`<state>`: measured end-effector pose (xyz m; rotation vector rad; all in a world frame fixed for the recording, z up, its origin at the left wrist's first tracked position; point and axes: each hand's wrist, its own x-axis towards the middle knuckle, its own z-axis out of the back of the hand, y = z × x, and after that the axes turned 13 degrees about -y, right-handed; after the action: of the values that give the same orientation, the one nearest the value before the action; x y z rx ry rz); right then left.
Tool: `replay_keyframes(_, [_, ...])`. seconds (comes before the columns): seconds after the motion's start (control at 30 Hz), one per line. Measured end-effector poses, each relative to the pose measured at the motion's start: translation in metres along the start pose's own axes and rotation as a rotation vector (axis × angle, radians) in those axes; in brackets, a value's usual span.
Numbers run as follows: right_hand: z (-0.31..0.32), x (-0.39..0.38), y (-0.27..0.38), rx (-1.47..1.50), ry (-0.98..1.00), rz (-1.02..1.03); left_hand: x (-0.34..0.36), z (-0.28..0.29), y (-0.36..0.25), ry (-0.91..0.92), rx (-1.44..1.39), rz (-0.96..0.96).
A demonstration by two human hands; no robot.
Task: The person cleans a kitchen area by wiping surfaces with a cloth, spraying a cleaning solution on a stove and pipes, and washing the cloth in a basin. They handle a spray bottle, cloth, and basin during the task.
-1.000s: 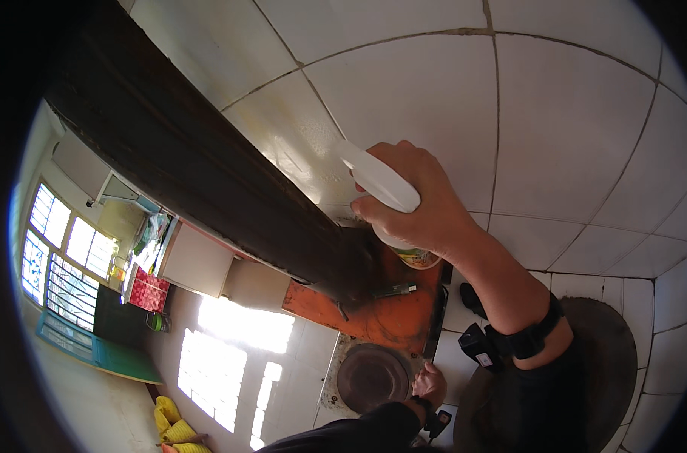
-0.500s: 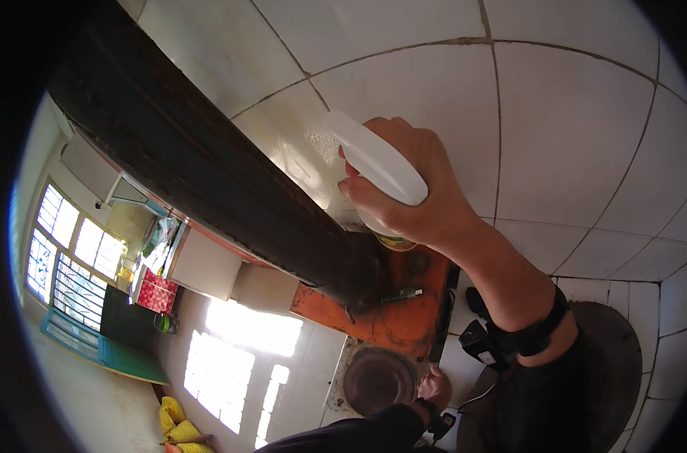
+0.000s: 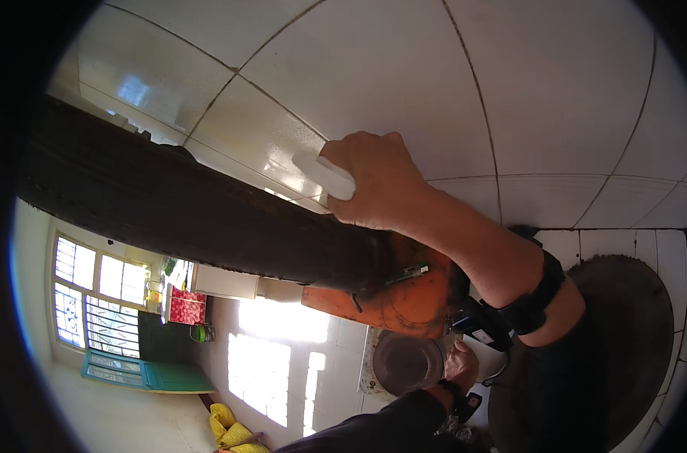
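My right hand (image 3: 381,177), in front of the tiled wall (image 3: 373,75), is closed around a white, curved plastic scrubber (image 3: 332,177). Its working face is hidden against the tiles, and the tiles beside it look wet and shiny. Just below the hand a thick dark stovepipe (image 3: 192,208) slants up to the left. Lower down, my left hand (image 3: 460,362) is beside the round dark plate (image 3: 407,362) at the stove's edge. Its fingers are loosely bent and partly visible, with nothing seen in them.
The orange stove top (image 3: 411,306) carries a small green lighter-like item (image 3: 410,272) at the pipe's foot. A large round dark pan or lid (image 3: 623,317) lies at the right. Yellow sacks (image 3: 230,430) and a green door (image 3: 169,374) stand across the room.
My right hand has moved left and slightly down along the tiles with the white scrubber, closer to the pipe. The view has turned, so the pipe lies flatter; my left hand stays by the plate.
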<state>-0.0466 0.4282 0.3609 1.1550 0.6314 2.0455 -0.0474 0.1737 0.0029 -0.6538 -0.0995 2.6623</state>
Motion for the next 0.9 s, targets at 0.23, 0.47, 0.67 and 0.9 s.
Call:
replay_keyframes(0.23, [-0.018, 0.006, 0.001, 0.072, 0.053, 0.053, 0.001, -0.007, 0.003, -0.054, 0.01, -0.044])
replay_keyframes(0.47, [-0.03, 0.012, -0.007, 0.166, 0.062, 0.025, 0.005, -0.006, 0.005, -0.062, 0.021, -0.056])
replay_keyframes(0.67, [-0.032, 0.003, -0.017, 0.034, 0.093, -0.161, 0.003, -0.007, 0.006, -0.073, 0.026, -0.065])
replay_keyframes(0.9, [-0.015, -0.012, -0.028, -0.125, 0.298, -0.11, 0.003, -0.009, 0.005, -0.102, -0.012, -0.071])
